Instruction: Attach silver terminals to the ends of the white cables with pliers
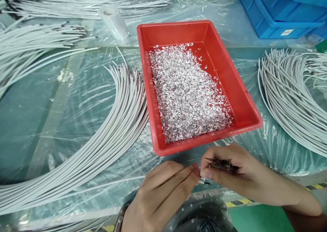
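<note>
My left hand [163, 191] and my right hand [230, 172] meet at the table's near edge, just in front of a red tray [245, 99]. Left fingers pinch the end of a thin white cable [204, 182]. The right hand is closed on a small dark tool [222, 164] whose tip meets that cable end. The tray holds a heap of shiny silver foil scraps [185, 92].
Curved bundles of white cables lie left [112, 133], far left [33, 44], at the back [102, 0] and right [288, 95] on a table under clear plastic sheet. A white tube [113, 20] stands behind the tray. Blue bins [278, 10] sit back right.
</note>
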`<state>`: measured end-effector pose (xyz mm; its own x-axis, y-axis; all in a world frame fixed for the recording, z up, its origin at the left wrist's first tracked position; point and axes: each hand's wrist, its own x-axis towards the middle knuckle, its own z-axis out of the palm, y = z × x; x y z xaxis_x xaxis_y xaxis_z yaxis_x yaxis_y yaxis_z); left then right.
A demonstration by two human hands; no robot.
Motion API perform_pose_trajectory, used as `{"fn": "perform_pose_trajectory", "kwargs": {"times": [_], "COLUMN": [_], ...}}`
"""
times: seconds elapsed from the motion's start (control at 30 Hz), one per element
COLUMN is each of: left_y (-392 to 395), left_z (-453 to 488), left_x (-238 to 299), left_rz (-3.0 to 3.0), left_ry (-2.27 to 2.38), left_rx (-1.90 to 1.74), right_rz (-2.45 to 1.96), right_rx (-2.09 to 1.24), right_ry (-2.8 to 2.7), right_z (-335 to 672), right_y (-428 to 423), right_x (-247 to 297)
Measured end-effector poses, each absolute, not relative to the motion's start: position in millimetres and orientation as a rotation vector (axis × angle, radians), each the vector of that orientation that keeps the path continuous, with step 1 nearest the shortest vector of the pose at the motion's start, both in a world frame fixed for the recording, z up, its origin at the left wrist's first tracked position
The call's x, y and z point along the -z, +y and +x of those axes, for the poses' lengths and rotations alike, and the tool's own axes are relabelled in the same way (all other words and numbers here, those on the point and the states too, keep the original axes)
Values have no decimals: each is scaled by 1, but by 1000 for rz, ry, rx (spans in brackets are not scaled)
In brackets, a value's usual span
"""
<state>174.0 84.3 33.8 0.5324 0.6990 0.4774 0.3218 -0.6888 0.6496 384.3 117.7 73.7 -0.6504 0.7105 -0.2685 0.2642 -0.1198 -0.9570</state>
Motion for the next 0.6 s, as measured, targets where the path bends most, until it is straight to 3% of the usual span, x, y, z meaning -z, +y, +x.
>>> {"fn": "perform_pose_trajectory", "kwargs": {"times": [0.37, 0.6], "left_y": [78, 79], "left_z": [179, 179], "left_x": [-39, -36], "left_rz": [2124, 1678], "left_ry": [944, 1025], "left_rx": [-1110, -1181], "right_rz": [-1191, -1495], "right_rx": [-1511, -522], "right_ry": [-1825, -1507], "right_z": [387, 395], "right_y": [116, 123], "right_x": [-74, -67]}}
